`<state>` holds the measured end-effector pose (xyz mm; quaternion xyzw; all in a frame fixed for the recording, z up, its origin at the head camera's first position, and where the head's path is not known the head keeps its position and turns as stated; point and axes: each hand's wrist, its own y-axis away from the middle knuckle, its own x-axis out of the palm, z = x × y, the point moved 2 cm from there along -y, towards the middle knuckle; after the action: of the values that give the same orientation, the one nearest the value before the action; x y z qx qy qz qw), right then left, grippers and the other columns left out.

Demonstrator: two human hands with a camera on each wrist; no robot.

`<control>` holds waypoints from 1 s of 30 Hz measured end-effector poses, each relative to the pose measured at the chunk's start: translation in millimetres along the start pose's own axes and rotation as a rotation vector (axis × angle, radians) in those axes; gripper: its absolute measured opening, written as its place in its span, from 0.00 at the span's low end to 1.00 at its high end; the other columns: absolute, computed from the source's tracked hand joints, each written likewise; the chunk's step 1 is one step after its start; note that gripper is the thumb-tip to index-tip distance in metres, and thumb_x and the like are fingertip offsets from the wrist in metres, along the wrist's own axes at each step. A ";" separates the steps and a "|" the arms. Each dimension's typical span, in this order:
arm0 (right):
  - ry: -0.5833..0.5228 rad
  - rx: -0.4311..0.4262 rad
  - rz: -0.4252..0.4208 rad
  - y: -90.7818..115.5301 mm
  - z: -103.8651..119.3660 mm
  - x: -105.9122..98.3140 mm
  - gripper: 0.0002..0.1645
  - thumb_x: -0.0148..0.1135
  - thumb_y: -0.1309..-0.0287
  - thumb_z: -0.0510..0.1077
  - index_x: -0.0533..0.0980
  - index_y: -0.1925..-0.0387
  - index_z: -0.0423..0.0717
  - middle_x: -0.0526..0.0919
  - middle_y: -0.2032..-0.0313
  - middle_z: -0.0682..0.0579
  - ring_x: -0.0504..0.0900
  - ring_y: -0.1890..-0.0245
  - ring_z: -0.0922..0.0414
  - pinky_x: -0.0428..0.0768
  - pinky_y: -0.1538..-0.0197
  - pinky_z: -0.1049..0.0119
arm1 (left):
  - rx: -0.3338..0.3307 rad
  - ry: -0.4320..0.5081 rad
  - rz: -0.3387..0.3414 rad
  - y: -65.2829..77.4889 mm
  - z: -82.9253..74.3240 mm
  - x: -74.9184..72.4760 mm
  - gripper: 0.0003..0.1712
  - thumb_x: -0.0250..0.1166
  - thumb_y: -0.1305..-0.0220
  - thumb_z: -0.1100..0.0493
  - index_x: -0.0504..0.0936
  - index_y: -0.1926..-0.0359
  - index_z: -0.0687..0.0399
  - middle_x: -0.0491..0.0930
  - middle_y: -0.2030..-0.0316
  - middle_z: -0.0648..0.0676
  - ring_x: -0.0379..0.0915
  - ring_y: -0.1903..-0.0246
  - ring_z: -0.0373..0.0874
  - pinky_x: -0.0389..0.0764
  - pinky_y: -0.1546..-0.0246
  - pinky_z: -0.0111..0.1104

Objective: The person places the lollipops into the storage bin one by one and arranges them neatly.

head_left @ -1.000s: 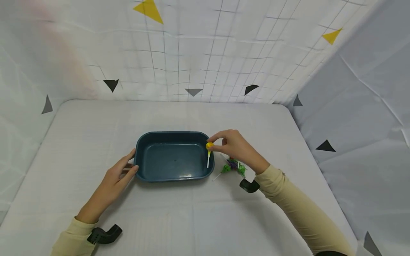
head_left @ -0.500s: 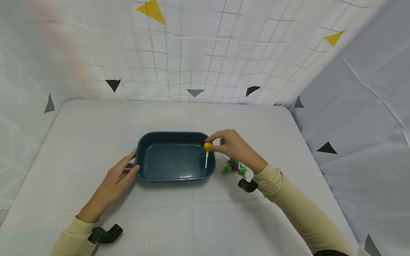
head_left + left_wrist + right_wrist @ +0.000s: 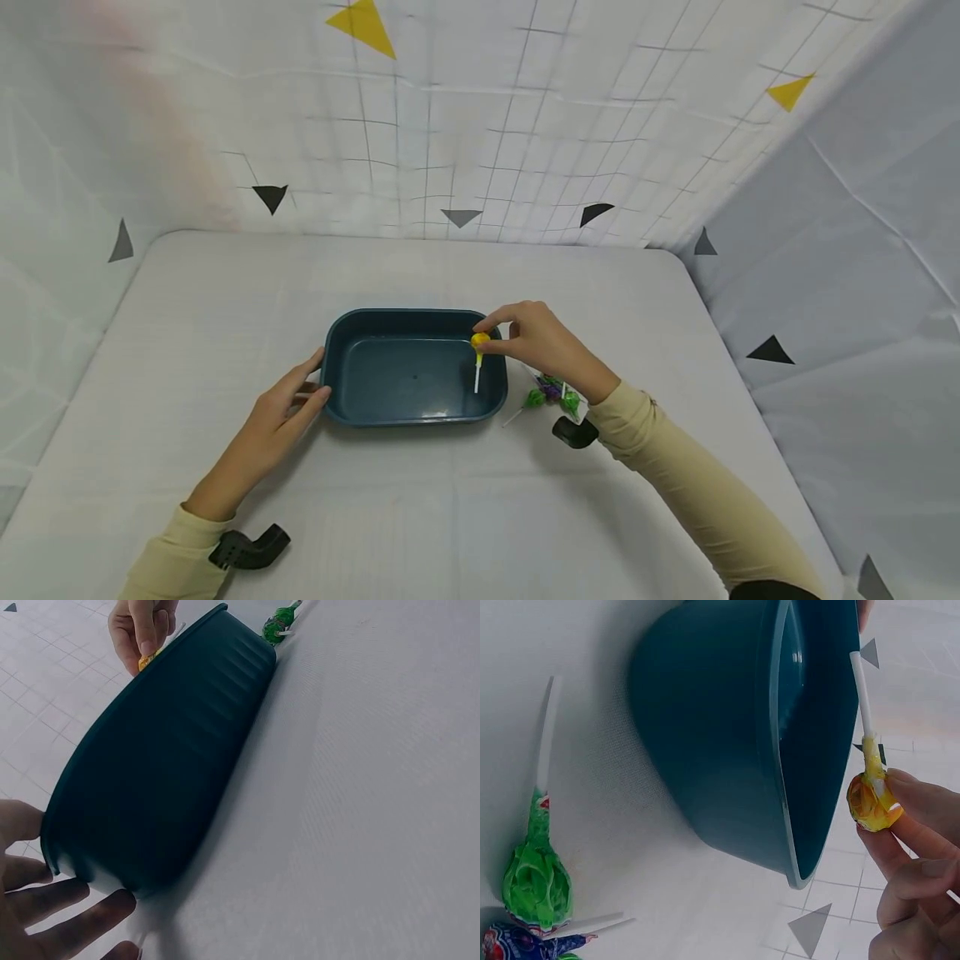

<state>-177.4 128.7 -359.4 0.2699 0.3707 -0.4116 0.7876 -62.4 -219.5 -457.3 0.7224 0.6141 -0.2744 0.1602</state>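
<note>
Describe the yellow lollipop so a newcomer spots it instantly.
Find the dark teal tray on the white table. Over its right end, the right grip pinches the yellow lollipop. Its yellow wrapper sets it apart from the green and purple lollipops heaped on the table.

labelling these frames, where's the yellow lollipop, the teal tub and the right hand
Yellow lollipop (image 3: 869, 801): right wrist view, its wrapped head
Teal tub (image 3: 405, 379): head view, its inside floor
Right hand (image 3: 542, 337): head view, its middle
</note>
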 end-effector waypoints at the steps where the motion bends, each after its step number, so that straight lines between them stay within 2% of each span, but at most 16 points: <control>1: -0.003 0.000 0.003 -0.4 0.4 0.2 0.15 0.74 0.38 0.48 0.89 0.51 0.52 0.91 0.53 0.54 0.71 0.79 0.57 0.66 0.75 0.69 | -0.002 0.002 0.002 0.0 -0.3 -0.2 0.36 0.54 0.19 0.55 0.53 0.18 0.56 0.62 0.24 0.67 0.79 0.42 0.65 0.83 0.49 0.61; 18: -0.024 -0.052 0.014 -9.9 5.2 5.5 0.15 0.74 0.37 0.48 0.88 0.51 0.50 0.92 0.59 0.53 0.66 0.85 0.60 0.64 0.77 0.69 | 0.003 0.001 -0.001 -0.2 1.3 -0.1 0.36 0.53 0.18 0.54 0.53 0.18 0.57 0.62 0.24 0.66 0.79 0.42 0.63 0.83 0.48 0.57; 30: -0.031 -0.051 0.022 -13.8 9.8 7.0 0.14 0.74 0.38 0.48 0.89 0.51 0.51 0.91 0.54 0.54 0.67 0.84 0.60 0.68 0.76 0.69 | -0.007 0.026 0.006 1.7 -3.0 -0.9 0.36 0.54 0.19 0.54 0.54 0.18 0.56 0.62 0.24 0.66 0.79 0.42 0.66 0.84 0.51 0.60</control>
<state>-182.9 111.3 -361.0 0.2474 0.3660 -0.3972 0.8044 -60.2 -218.8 -454.6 0.7273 0.6148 -0.2624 0.1554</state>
